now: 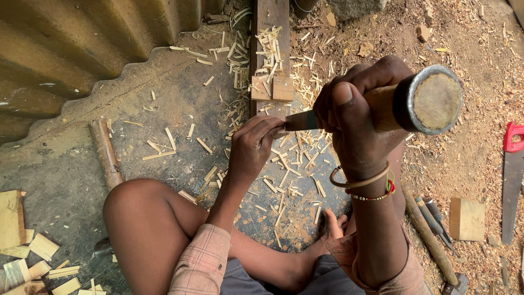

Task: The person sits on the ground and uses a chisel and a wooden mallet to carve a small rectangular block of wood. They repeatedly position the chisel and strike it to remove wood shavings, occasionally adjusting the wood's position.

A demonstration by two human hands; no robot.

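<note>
From the head camera, the right hand [355, 117] is wrapped tight around the wooden handle of a chisel [382, 106], its fingers [341, 95] fully curled and the thumb laid along the shaft, with the metal-ringed butt end turned up toward the lens; the grip looks set to steer the blade down. The left hand [254, 145] pinches near the chisel's dark blade, fingers closed about the tip or a small sliver there; which of the two cannot be made out. Thin wood splinters [289, 175] lie scattered on the floor [164, 109] beneath both hands, between the bent legs. A plank [271, 33] lies ahead, a red-handled saw [512, 175] and a wood block [466, 218] off to the right.
</note>
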